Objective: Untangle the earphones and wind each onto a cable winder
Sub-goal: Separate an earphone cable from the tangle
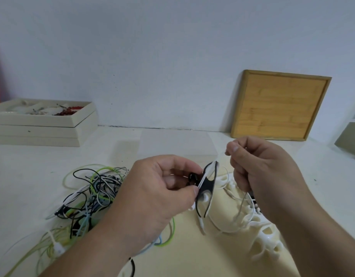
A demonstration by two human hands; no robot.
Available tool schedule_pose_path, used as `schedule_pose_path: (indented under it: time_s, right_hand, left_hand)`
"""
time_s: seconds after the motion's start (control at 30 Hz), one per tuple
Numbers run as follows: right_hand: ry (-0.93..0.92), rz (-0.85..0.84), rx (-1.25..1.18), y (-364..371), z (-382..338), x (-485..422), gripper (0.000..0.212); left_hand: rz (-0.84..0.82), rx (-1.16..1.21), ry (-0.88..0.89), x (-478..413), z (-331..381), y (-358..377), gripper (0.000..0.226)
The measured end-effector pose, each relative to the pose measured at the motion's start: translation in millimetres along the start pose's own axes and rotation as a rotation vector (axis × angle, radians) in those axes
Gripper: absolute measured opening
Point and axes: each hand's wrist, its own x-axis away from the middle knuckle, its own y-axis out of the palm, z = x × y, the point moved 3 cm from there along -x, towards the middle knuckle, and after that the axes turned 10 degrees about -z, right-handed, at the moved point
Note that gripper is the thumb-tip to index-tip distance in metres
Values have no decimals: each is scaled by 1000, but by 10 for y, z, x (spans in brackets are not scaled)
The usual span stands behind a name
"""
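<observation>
One view only, from the head camera. Most of the job looks undone: a tangle of earphones (90, 194) in black, white, green and pale blue lies heaped on the bench (32, 166) to the left, and a row of white winders (266, 234) lies bare on the right under the right forearm. I judge the winding of the first set to be barely under way.

At centre, above the bench, the left hand (162, 188) pinches a black cable winder (207, 185) at its waist between thumb and curled fingers (194, 191), with a dark earbud tucked just behind. A white cable (240, 208) crosses the winder's upper notch, rises to the right hand (260, 166), which grips it in closed fingers, then hangs in a slack loop towards the bench.
</observation>
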Motion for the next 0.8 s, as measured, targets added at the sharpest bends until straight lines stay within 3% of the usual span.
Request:
schedule_pose_path:
  time_s: [0.2,0.33,0.43,0.57,0.8]
  right_hand:
    - [63,-95,72,26,101,-45,26]
    - [137,-384,316,139,171,-19,30]
    - [89,-626,256,319,179,50,37]
    - [27,-702,220,380,131,89,34]
    - [-19,-848,308,406,36,144,32]
  left_hand:
    - [-4,15,20,23,59,19,30]
    - [142,-46,77,31,113,-35,34]
    - [289,-104,118,40,120,-121,34]
    - [369,-185,139,58,115,-164,20]
    - [371,-262,150,77,147,-120,19]
